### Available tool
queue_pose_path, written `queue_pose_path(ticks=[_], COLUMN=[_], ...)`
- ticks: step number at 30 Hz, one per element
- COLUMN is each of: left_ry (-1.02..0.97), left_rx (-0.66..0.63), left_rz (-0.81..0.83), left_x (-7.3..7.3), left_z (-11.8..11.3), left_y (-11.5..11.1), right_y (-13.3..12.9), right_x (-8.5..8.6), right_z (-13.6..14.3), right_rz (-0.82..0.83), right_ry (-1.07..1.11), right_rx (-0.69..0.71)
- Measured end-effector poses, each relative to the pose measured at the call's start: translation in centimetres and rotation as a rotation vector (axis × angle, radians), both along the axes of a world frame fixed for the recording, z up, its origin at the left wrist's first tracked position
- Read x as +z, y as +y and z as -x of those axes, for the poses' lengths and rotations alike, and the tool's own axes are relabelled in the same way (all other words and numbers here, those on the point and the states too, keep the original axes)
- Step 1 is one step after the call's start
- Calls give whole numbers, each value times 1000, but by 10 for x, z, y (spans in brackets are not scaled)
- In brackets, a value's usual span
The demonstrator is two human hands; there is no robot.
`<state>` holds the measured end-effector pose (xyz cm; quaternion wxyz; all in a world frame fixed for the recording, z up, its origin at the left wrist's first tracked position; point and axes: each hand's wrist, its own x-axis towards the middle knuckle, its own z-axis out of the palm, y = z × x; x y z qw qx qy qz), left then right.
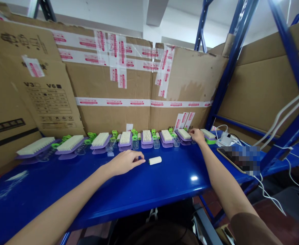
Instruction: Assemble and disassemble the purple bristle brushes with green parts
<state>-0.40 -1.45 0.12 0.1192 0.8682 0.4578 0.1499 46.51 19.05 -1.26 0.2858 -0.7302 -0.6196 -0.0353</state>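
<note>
A short white cylinder, a roller-like piece with a green end, lies on the blue tabletop. My left hand hovers just left of it, fingers loosely bent with a gap to the thumb, holding nothing. Farther back, my right hand reaches in at the right end of the row, fingers pinched together; what they grip is hidden. Beside those fingers is a white-ribbed pad on a purple base. To the right of the hand sits a similar pad with a green base.
More white-ribbed purple pieces line the back, with green parts and clear plastic pieces between them. Taped cardboard stands behind. A phone, a white charger with cables and a blue rack post are at right.
</note>
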Motion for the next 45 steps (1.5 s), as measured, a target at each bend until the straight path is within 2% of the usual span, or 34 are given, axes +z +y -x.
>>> queue_pose_path(ticks=[9,15,19,23,29,34,35,37,39,41,45], left_ry=[1,16,28,43,11,21,20,18,26,40,91], left_rx=[-1,9,13,28,23,24,25,27,38,56,101], left_rz=[10,10,28,52,61,73,73,64,45,22,-5], left_x=[-1,0,0,-2,-4,-4,-4,-5,-6,-6,-6], left_z=[1,0,0,2,4,4,4,4,5,6,8], left_y=[1,0,0,2,3,3,4,4,5,6,7], right_y=[-3,-13,-24,-39,-63,-94,-102,-116,-129,-139,-149], right_x=[2,9,19,28,32,30,30,27,23,19,12], right_z=[3,10,23,49,101,143,151,165,176,186,198], right_rz=[15,-40,-121,-209,-279,-310,-312,-292,-220,-168,-125], right_ry=[15,10,-8,-23,-50,-92,-102,-98,-99,-119,-195], right_rx=[2,-2,-5,51,327,607,681,951,1124,1203,1264])
